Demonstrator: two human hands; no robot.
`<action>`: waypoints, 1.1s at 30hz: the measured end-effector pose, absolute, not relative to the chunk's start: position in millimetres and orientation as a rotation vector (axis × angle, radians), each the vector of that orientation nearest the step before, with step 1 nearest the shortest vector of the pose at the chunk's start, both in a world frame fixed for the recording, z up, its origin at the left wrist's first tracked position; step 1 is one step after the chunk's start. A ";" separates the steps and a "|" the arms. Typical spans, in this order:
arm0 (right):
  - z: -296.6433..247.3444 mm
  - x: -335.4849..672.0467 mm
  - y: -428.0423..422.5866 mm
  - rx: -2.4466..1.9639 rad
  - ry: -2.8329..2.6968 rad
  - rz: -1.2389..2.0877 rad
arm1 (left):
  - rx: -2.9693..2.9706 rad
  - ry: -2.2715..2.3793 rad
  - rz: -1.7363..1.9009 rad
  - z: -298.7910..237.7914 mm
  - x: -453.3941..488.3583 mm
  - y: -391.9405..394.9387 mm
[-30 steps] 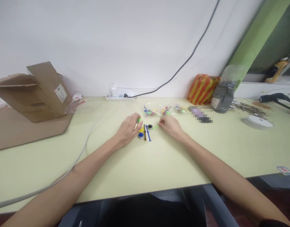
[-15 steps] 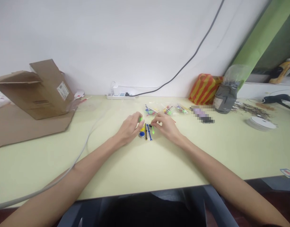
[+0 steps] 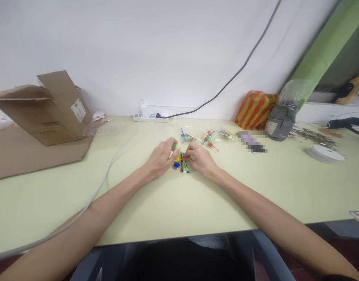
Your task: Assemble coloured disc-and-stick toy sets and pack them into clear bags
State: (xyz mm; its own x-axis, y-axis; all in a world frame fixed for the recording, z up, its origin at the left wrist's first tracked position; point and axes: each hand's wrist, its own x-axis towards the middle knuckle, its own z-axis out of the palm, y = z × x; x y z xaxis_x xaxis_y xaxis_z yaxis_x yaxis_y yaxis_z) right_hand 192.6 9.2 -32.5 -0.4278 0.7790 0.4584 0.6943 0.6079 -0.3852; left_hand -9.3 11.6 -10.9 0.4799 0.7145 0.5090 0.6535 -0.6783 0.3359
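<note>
My left hand [image 3: 164,154] rests on the table with its fingers curled round a bright green round piece [image 3: 175,146], partly hidden by the fingers. Just below its thumb are a yellow piece [image 3: 177,159] and a blue disc [image 3: 176,165] in a clear rim. My right hand [image 3: 199,158] pinches a small green plastic stick [image 3: 186,168] with thumb and forefinger; the pinched end is hidden. This stick lies over or beside a few thin sticks, among them a black one [image 3: 181,166] and a blue one [image 3: 188,172], between my hands.
Clear bags of coloured plastic parts [image 3: 188,136] lie behind my hands, with a red stick piece [image 3: 213,146] nearby. At the wall sits a power strip [image 3: 150,118]. A cardboard box [image 3: 59,121] stands left; a striped bag [image 3: 254,111], a dark bag [image 3: 280,121] and a white spool [image 3: 325,153] stand right.
My right hand has moved a little left and down, bringing the green stick over the row of sticks. A red piece behind it has come into view. My left hand stays nearly still.
</note>
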 end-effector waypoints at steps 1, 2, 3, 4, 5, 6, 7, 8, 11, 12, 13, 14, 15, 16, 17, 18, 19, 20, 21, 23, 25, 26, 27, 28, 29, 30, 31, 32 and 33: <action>-32.7 192.3 9.1 -1.158 -2.237 0.172 | 2.619 1.214 0.968 -10.7 -9.3 11.5; -32.8 192.2 9.0 -1.160 -2.249 0.165 | 2.619 1.213 0.966 -10.7 -9.4 11.4; -32.8 192.2 8.8 -1.164 -2.261 0.162 | 2.618 1.211 0.967 -10.6 -9.5 11.2; -32.5 192.2 8.5 -1.169 -2.270 0.161 | 2.615 1.211 0.972 -10.6 -9.5 11.1; -32.2 192.4 8.2 -1.174 -2.278 0.160 | 2.610 1.210 0.978 -10.7 -9.6 10.9; -31.8 192.5 7.8 -1.179 -2.283 0.158 | 2.603 1.209 0.984 -10.7 -9.6 10.7; -31.4 192.6 7.4 -1.182 -2.286 0.154 | 2.595 1.208 0.989 -10.7 -9.6 10.5; -30.9 192.6 7.0 -1.184 -2.288 0.150 | 2.588 1.207 0.994 -10.6 -9.6 10.3; -29.7 192.6 5.9 -1.186 -2.297 0.141 | 2.581 1.200 0.997 -10.5 -9.7 9.9; -29.2 192.7 5.7 -1.184 -2.300 0.139 | 2.581 1.200 0.995 -10.5 -9.8 9.8; -28.6 192.9 5.4 -1.181 -2.301 0.138 | 2.581 1.199 0.993 -10.5 -9.9 9.8; -27.7 193.2 5.1 -1.178 -2.295 0.135 | 2.579 1.198 0.993 -10.6 -10.1 9.9; -26.5 193.6 4.7 -1.174 -2.281 0.131 | 2.572 1.197 0.995 -10.7 -10.2 9.9; -24.9 194.1 3.8 -1.169 -2.255 0.129 | 2.561 1.194 1.002 -10.8 -10.2 9.8; -22.8 194.5 2.6 -1.161 -2.218 0.132 | 2.546 1.190 1.011 -10.8 -10.2 9.7; -20.3 194.7 0.8 -1.151 -2.174 0.145 | 2.532 1.184 1.022 -10.9 -10.1 9.5; -17.6 194.6 -1.5 -1.135 -2.123 0.173 | 2.520 1.177 1.033 -10.9 -9.9 9.2; -14.8 194.0 -4.2 -1.113 -2.069 0.217 | 2.512 1.166 1.040 -10.8 -9.5 8.7; -12.2 193.1 -7.1 -1.085 -2.014 0.278 | 2.509 1.149 1.043 -10.8 -9.1 8.1; -8.1 190.1 -12.5 -1.025 -1.904 0.430 | 2.513 1.106 1.034 -10.6 -7.9 6.6; -6.0 186.7 -16.5 -0.984 -1.807 0.580 | 2.527 1.054 1.010 -10.2 -6.6 4.7; -5.4 185.2 -17.8 -0.977 -1.770 0.640 | 2.535 1.031 1.000 -9.9 -5.9 3.9; -4.9 184.1 -18.8 -0.977 -1.738 0.688 | 2.543 1.015 0.993 -9.6 -5.4 3.1; -4.4 183.2 -19.6 -0.976 -1.711 0.723 | 2.549 1.006 0.990 -9.3 -4.9 2.5; -3.7 182.6 -20.3 -0.974 -1.691 0.751 | 2.554 1.003 0.991 -9.1 -4.5 2.1; -2.9 182.3 -21.0 -0.968 -1.679 0.769 | 2.558 1.004 0.988 -8.9 -4.1 1.9; -1.9 182.1 -21.7 -0.958 -1.675 0.775 | 2.563 1.010 0.982 -8.9 -3.7 1.8; -0.8 182.2 -22.3 -0.948 -1.680 0.770 | 2.570 1.017 0.969 -8.9 -3.4 2.0; 0.2 182.6 -22.6 -0.943 -1.695 0.751 | 2.576 1.024 0.952 -9.1 -3.1 2.2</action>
